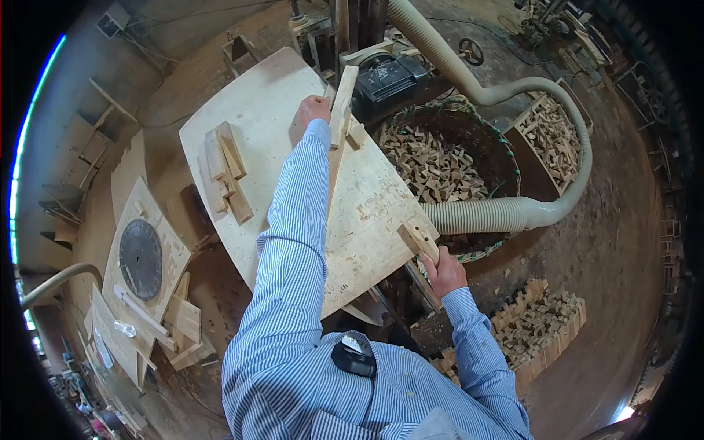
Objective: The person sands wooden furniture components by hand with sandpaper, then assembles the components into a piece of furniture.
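Note:
My left hand (315, 110) is closed at the far part of the pale wooden worktable (367, 242), right beside an upright wooden fence (343, 106). Its fingertips are partly hidden, and I cannot make out what they hold. At the table's near right edge my right hand (444, 273) is wrapped round the end of a wooden block with dark holes (419, 240). On the left of the tabletop lies a small pile of wooden pieces (224, 172). A short wooden block (356, 136) juts out from the right side of the fence.
Behind the table stands a dark motor (389, 77). A ribbed hose (484, 215) loops past a basket of wood offcuts (433, 165) and a box of offcuts (550, 139). Stacked wood pieces (539, 326) sit at lower right. A round saw blade (140, 259) lies on boards at left.

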Demonstrator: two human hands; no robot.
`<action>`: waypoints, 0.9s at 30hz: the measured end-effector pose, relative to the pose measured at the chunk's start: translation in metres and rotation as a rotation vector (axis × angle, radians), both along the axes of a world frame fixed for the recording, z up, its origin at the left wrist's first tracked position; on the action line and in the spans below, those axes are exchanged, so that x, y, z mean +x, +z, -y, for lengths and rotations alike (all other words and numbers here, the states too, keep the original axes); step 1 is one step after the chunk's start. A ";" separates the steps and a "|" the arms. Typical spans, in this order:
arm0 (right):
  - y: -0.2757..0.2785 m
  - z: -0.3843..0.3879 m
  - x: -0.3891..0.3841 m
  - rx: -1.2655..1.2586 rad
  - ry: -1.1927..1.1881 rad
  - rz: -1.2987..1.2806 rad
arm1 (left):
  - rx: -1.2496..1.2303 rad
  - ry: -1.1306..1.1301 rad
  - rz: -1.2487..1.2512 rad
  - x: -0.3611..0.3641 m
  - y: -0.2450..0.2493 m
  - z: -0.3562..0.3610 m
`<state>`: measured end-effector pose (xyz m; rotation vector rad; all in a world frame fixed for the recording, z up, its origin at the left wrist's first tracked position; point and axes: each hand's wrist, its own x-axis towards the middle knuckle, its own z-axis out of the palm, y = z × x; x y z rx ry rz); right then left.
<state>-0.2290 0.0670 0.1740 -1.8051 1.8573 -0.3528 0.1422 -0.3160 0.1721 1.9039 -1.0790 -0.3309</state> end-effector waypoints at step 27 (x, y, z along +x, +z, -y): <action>-0.023 -0.098 -0.083 0.019 -0.007 0.034 | -0.187 -0.236 0.434 -0.081 0.022 -0.141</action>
